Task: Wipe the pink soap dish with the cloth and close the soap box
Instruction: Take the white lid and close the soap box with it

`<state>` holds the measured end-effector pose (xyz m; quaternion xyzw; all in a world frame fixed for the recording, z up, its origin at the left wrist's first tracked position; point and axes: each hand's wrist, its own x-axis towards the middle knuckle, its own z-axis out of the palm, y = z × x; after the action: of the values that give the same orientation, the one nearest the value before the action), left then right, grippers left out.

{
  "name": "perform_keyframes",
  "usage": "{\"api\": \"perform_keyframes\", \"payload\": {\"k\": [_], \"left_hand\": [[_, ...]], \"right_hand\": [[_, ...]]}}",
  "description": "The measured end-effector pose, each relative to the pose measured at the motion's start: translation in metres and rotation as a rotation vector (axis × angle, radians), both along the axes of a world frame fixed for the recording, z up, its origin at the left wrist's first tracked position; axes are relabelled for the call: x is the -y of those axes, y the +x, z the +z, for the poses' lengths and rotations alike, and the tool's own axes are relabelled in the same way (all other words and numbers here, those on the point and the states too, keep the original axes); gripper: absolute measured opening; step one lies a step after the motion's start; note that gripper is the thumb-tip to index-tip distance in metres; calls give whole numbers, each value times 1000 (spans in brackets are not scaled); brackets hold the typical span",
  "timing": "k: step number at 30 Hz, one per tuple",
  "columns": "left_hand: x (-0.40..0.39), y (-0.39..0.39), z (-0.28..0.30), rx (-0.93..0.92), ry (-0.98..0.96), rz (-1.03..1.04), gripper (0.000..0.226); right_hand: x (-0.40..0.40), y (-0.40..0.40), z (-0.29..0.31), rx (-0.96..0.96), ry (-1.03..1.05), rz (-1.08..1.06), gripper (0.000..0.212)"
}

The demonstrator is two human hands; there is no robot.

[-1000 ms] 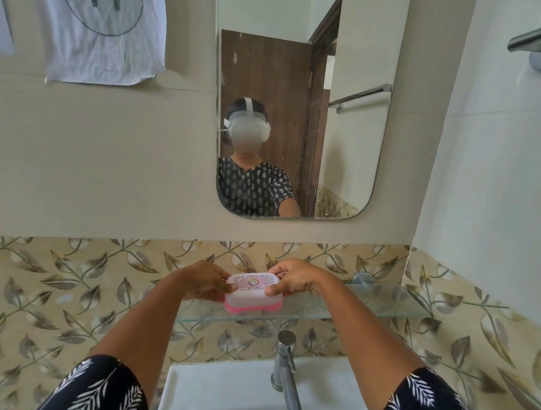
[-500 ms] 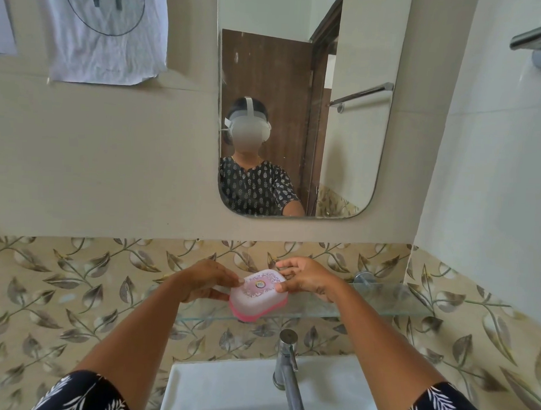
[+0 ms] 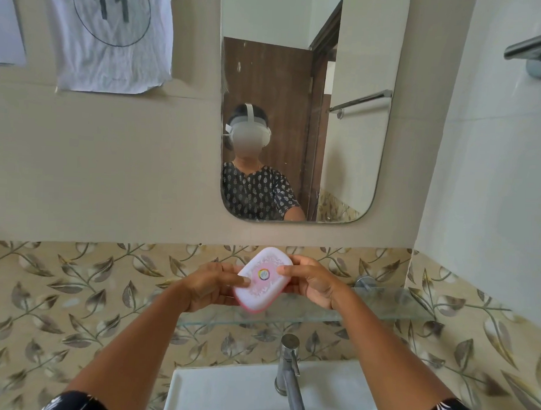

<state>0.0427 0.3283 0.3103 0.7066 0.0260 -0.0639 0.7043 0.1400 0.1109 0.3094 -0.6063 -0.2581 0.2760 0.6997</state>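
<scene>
The white sink (image 3: 226,393) sits below the glass shelf (image 3: 382,303); its basin interior is not visible. Above the shelf, tilted, the soap box (image 3: 262,279) is closed — white patterned lid with round centre sticker over a pink base. The left hand (image 3: 209,287) and right hand (image 3: 314,281) grip its opposite ends.
</scene>
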Motion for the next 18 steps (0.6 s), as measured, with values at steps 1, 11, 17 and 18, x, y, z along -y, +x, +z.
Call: {"api": "perform_keyframes", "payload": {"k": [1, 11, 17, 18], "left_hand": [[1, -1, 0, 22, 20, -10, 15], [8, 1, -2, 162, 113, 74, 34], [11, -2, 0, 42, 85, -62, 48], [14, -3, -1, 15, 112, -104, 50]], "right_hand": [[1, -1, 0, 12, 2, -1, 52], [6, -10, 2, 104, 48, -55, 44], [0, -10, -1, 32, 145, -160, 39], [0, -10, -1, 29, 129, -169, 41]]}}
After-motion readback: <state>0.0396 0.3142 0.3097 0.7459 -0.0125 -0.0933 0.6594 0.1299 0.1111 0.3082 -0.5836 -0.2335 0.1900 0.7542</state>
